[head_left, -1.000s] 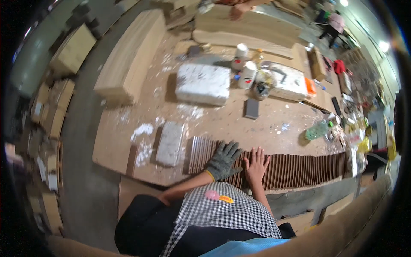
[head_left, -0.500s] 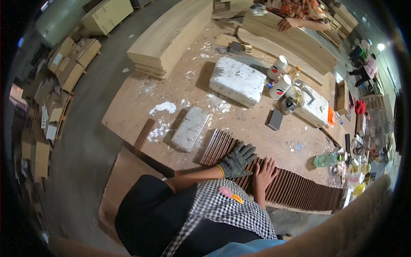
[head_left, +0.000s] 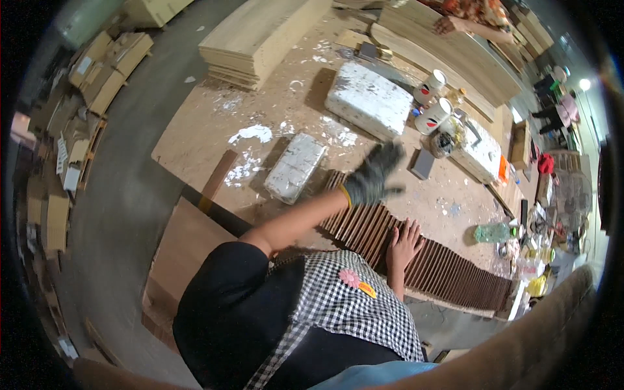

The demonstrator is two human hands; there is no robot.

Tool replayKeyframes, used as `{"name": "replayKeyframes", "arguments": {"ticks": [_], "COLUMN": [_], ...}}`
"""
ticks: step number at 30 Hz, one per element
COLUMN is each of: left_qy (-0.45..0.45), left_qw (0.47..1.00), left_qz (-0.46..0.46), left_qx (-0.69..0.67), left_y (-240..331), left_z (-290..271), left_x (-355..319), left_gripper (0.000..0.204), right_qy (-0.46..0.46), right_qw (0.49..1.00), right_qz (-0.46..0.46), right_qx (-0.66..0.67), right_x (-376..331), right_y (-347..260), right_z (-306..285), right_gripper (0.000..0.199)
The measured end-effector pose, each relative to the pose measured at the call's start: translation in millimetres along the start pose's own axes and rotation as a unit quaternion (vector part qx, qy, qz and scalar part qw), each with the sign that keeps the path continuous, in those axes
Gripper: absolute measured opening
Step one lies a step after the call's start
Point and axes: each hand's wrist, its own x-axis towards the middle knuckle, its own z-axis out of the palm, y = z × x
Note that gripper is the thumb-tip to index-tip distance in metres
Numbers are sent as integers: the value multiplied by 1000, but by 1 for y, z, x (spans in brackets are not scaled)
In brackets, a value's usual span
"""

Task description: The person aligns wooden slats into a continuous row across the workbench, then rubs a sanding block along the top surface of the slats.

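Observation:
A long row of thin brown strips [head_left: 448, 276], packed side by side, runs along the near edge of the worktable. My left hand [head_left: 376, 174], in a dark grey knit glove with a yellow cuff, is over the far edge of the row's left part, fingers apart and slightly blurred. Nothing shows in it. Bare and flat, my right hand [head_left: 404, 244] rests on the strips near the middle of the row, its fingers pointing away from me. Left of the row lies a paint-spattered white block [head_left: 296, 168]; beyond my left hand is a dark grey block [head_left: 422, 164].
A larger white block [head_left: 368, 99], paper cups [head_left: 433, 116] and stacked wooden boards [head_left: 263, 39] occupy the table's far part. Toward the right are a green bottle [head_left: 493, 233] and clutter. Another person's hand [head_left: 448, 25] touches boards at the far side.
My left hand has moved away from me, off the strips' near part, and its fingers have spread. My right hand stays on the strips. The whole view has shifted slightly.

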Motion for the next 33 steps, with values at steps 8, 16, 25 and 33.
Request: {"name": "replayKeyframes", "arguments": {"ticks": [8, 16, 25, 33], "left_qy": [325, 442, 279, 124], "left_qw": [865, 789, 932, 973], "left_qz": [14, 102, -4, -146], "left_qx": [-383, -414, -230, -128], "left_y": [-33, -84, -141, -217], "left_z": [-116, -96, -18, 29], "left_x": [145, 235, 235, 206], "left_gripper": [64, 63, 60, 80], "right_qy": [8, 27, 9, 26], "right_qw": [999, 998, 998, 998], "right_qz": [-1, -7, 20, 1], "right_qx": [42, 50, 57, 66], "right_x": [5, 34, 30, 36], "right_y": [-7, -14, -22, -19], "right_z": [-6, -6, -12, -14], "right_gripper": [59, 59, 59, 57]}}
